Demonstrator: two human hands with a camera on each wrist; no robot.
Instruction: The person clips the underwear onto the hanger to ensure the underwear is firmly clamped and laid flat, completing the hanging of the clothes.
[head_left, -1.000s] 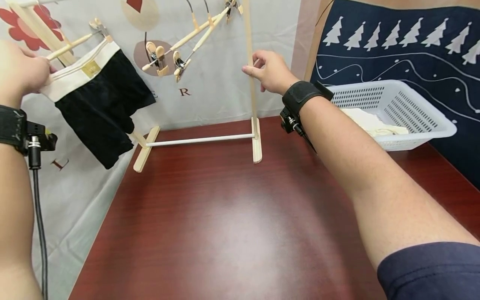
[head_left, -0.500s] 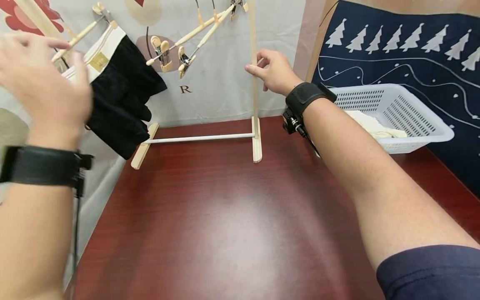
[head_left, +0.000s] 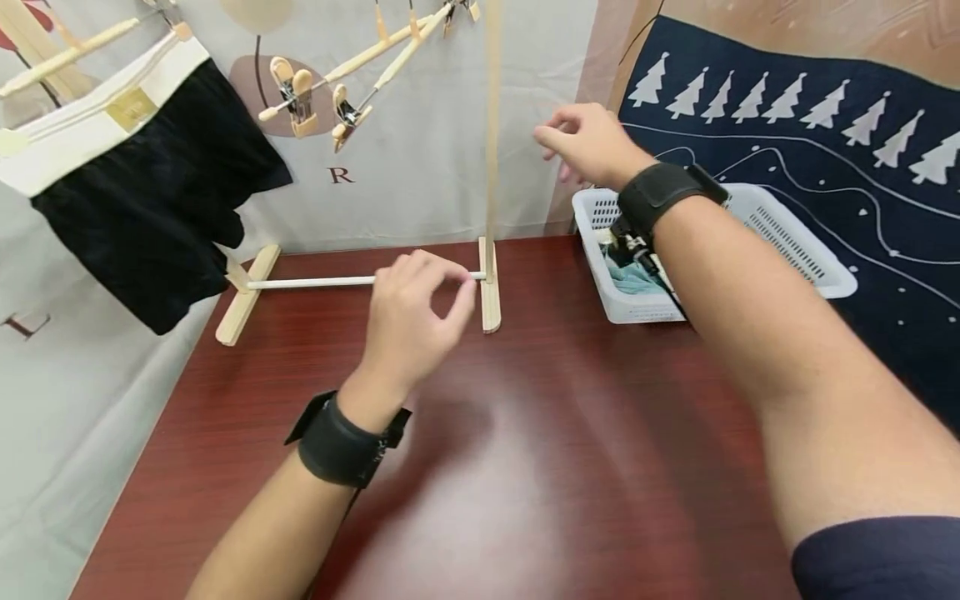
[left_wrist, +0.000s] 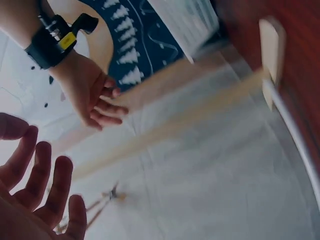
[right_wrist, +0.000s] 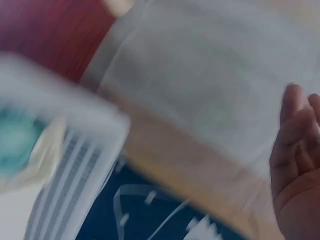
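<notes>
The black shorts point(head_left: 142, 192) with the white waistband already hung clipped on a wooden hanger at the upper left of the frame. Your left hand point(head_left: 416, 321), grip loosely curled and empty, hovered over the bench point(head_left: 525, 467) at centre. Your right hand point(head_left: 588, 146), also empty and relaxed, was above the white laundry basket point(head_left: 787, 242) at right, where more cloth waited; the spare clip hangers point(head_left: 322, 92) looked unfilled.

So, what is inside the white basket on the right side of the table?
In the white basket, a teal cloth and a bit of pale cream fabric show at its near end. The right hand and forearm cover the middle, so the rest is hidden.
</notes>
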